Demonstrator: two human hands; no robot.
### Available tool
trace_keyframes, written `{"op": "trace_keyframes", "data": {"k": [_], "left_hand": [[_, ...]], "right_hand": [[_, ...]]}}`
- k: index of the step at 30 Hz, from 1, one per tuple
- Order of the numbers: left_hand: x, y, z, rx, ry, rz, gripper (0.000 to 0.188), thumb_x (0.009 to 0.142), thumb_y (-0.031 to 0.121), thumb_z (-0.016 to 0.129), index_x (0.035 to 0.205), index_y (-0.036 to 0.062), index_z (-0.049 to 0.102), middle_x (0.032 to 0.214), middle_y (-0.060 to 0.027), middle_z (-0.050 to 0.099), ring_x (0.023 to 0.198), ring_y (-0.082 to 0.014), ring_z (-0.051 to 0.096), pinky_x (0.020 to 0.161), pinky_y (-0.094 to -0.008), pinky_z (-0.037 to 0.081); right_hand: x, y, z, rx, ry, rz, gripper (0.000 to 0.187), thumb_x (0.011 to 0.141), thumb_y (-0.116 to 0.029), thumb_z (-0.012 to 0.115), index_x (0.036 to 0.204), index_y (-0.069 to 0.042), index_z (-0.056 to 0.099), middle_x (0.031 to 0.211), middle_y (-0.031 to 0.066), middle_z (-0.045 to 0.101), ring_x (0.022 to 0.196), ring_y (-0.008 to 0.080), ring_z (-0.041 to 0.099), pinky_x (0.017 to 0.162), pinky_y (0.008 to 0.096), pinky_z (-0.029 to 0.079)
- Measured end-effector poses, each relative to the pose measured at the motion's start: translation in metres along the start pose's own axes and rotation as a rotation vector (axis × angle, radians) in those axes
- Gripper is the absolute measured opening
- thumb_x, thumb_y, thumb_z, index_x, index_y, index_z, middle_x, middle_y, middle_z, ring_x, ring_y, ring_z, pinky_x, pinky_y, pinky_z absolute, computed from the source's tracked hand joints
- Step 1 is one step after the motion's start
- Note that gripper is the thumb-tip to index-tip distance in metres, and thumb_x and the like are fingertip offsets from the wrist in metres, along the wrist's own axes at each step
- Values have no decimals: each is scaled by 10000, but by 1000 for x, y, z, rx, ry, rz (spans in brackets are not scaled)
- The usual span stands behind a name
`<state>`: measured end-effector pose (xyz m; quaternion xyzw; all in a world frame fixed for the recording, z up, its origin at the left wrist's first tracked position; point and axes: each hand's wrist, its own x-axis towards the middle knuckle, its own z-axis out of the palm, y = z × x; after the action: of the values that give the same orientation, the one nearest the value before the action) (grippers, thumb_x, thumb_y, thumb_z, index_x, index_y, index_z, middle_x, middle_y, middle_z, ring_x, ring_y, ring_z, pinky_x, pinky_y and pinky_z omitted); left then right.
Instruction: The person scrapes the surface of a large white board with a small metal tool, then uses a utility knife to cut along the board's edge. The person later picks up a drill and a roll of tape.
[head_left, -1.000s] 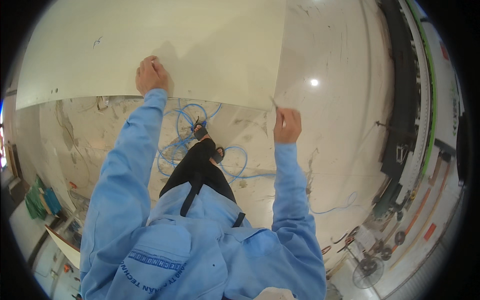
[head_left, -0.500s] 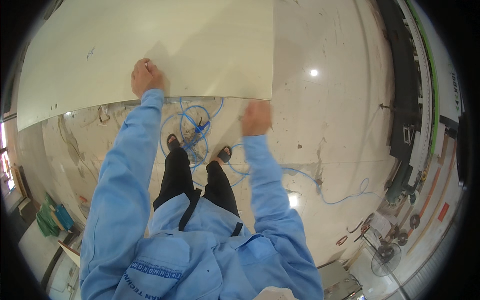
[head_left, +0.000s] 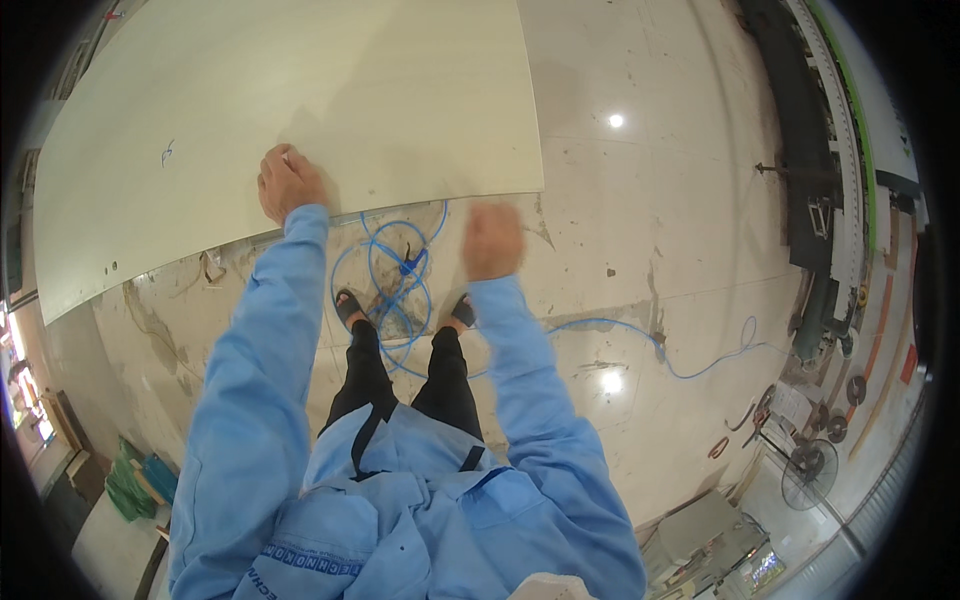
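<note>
A large cream-coloured flat panel (head_left: 400, 110) with a small blue pen mark reaches across the far left, its near edge toward me. My left hand (head_left: 290, 187) rests on it close to that edge, fingers curled in. A small whitish bit shows at its fingertips, too small to name. Just on my side of the near edge, left of the panel's right corner, is my right hand (head_left: 494, 241). It is curled like a fist and slightly blurred. Its fingertips face away from view, so anything inside is hidden.
Coiled blue hose (head_left: 400, 290) lies on the tiled floor around my feet and runs off right. A long dark machine with a green strip (head_left: 855, 130) stands along the right. A fan (head_left: 808, 462) is at the lower right, a green cloth (head_left: 128, 485) at the lower left.
My right hand has moved left from the panel's corner and slightly nearer to me. My left hand keeps its place on the panel. The whole view has turned a little.
</note>
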<state>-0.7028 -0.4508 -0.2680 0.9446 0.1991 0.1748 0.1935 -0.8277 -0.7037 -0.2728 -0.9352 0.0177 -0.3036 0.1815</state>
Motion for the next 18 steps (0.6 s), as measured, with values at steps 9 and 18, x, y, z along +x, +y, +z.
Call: {"op": "trace_keyframes", "data": {"k": [9, 18], "left_hand": [[-1, -2, 3, -8, 64, 52, 189, 882, 231, 529, 1035, 164, 616, 1035, -35, 638, 989, -277, 590, 853, -423, 465], [-1, -3, 4, 16, 52, 68, 178, 881, 240, 535, 1020, 166, 619, 1034, -31, 640, 978, -269, 596, 842, -423, 472]], "right_hand": [[0, -2, -14, 246, -61, -13, 96, 782, 0, 613, 748, -51, 539, 697, 103, 481, 702, 298, 511, 602, 400, 418], [-9, 24, -7, 89, 23, 113, 92, 773, -9, 620, 745, -62, 550, 695, 102, 480, 709, 294, 511, 608, 396, 423]]}}
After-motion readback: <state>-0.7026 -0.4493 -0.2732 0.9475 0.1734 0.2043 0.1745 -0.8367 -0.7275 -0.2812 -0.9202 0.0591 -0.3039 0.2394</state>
